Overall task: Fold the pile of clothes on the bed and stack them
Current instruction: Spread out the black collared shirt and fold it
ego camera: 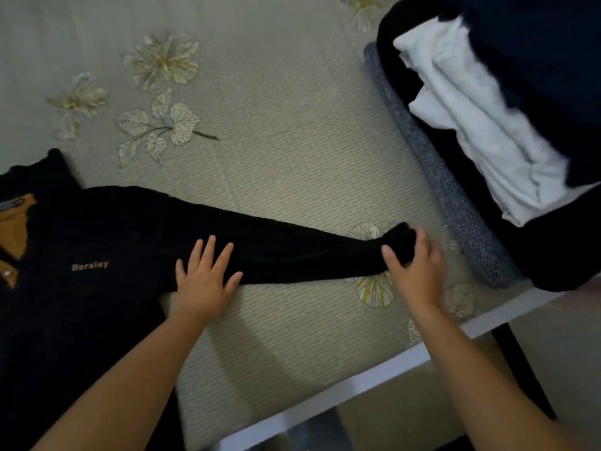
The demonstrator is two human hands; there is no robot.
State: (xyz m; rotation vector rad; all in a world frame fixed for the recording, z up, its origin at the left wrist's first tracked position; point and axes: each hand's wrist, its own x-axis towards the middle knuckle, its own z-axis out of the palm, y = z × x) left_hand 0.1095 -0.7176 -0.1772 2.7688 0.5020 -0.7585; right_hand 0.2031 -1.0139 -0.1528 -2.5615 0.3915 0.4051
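Black sweater (pixel 81 249) lies flat on the bed (pixel 292 125), its sleeve (pixel 292 252) stretched out rightward. Left hand (pixel 203 278) rests on the sleeve near the armpit, fingers straight and spread. Right hand (pixel 413 258) grips the cuff end, fingers and thumb curled round it.

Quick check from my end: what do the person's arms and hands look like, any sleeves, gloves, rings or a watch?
Both forearms are bare as far as the frame shows; no sleeve edge is in view. The left hand and right hand wear no gloves. No ring, watch, bracelet or other marking shows on the fingers or wrists that are visible.
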